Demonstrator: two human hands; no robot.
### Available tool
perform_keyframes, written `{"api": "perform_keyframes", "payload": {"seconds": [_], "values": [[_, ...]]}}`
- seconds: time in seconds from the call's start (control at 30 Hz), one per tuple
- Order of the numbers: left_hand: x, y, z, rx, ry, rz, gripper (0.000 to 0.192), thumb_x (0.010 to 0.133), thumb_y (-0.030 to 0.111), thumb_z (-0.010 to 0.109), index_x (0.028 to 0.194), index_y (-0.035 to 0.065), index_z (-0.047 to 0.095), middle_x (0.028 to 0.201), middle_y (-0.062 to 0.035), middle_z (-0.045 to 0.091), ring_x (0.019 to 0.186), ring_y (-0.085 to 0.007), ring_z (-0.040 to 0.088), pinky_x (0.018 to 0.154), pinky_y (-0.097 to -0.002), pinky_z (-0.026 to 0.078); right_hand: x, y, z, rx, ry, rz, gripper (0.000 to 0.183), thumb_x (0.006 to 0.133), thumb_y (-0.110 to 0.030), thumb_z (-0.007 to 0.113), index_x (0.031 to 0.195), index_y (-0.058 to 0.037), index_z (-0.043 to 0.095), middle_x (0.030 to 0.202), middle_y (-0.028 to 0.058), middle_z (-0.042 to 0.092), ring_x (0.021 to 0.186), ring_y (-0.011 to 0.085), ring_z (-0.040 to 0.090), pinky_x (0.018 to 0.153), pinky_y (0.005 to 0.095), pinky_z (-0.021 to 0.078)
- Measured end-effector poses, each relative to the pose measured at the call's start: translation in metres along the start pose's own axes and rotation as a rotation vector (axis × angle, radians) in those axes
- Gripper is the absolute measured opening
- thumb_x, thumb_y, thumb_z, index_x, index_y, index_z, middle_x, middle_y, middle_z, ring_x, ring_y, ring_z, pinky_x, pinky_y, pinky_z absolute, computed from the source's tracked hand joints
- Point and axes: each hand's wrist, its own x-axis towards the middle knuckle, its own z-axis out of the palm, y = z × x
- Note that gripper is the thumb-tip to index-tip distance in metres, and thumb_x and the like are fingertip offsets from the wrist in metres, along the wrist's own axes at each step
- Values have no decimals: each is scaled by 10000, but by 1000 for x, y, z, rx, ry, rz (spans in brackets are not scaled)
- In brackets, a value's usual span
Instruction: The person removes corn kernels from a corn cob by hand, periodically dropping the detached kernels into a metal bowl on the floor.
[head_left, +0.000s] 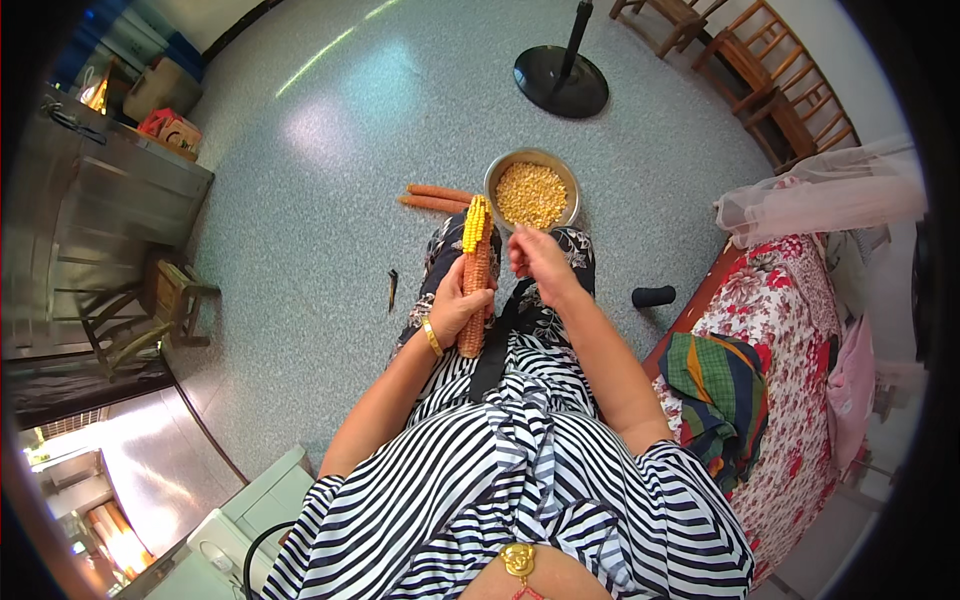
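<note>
My left hand (452, 306) is closed around an ear of dried corn (474, 277), held upright above my left thigh. Yellow kernels cover its upper end, while the lower part is bare reddish cob. To the right of the ear, apart from it, my right hand (534, 259) is raised with curled fingers; whether it holds kernels cannot be told. A round metal basin (575, 196) with loose yellow kernels (531, 195) stands on the floor just beyond my knees. Two bare corncobs (441, 192) lie on the floor left of the basin.
A black round stand base (561, 81) is beyond the basin. Wooden chairs (757, 71) line the wall at upper right, and another wooden chair (161, 300) is at left. A bed with a floral cover (787, 360) is on my right. A black cylindrical object (653, 296) is near my right knee.
</note>
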Motion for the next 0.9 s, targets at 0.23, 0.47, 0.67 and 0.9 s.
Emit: {"api": "perform_keyframes", "payload": {"seconds": [0.23, 0.47, 0.67, 0.9], "values": [[0, -1, -1, -1, 12, -10, 420, 757, 23, 600, 1127, 54, 404, 874, -56, 540, 612, -120, 552, 545, -249, 482, 12, -4, 29, -783, 104, -256, 648, 825, -656, 455, 760, -19, 555, 650, 143, 578, 659, 278, 600, 609, 396, 448], [1, -3, -4, -20, 0, -4, 422, 753, 34, 618, 1125, 57, 421, 885, -57, 541, 639, -123, 560, 553, -245, 477, 20, 2, 33, -843, 92, -355, 567, 836, -575, 511, 766, -12, 533, 681, 160, 594, 677, 327, 606, 613, 414, 444], [0, 2, -1, -56, 2, -13, 406, 755, 27, 609, 1111, 60, 416, 879, -56, 542, 626, -126, 559, 552, -250, 482, 20, 2, 28, -795, 20, -463, 408, 860, -409, 560, 817, -6, 512, 729, 179, 593, 680, 350, 597, 614, 427, 441], [1, -1, -4, -51, -1, -10, 386, 755, 19, 606, 1092, 59, 422, 858, -51, 547, 618, -124, 558, 547, -254, 483, 7, -1, 36, -875, 23, -566, 265, 889, -268, 520, 856, -12, 460, 734, 204, 585, 709, 399, 585, 599, 468, 440]]}}
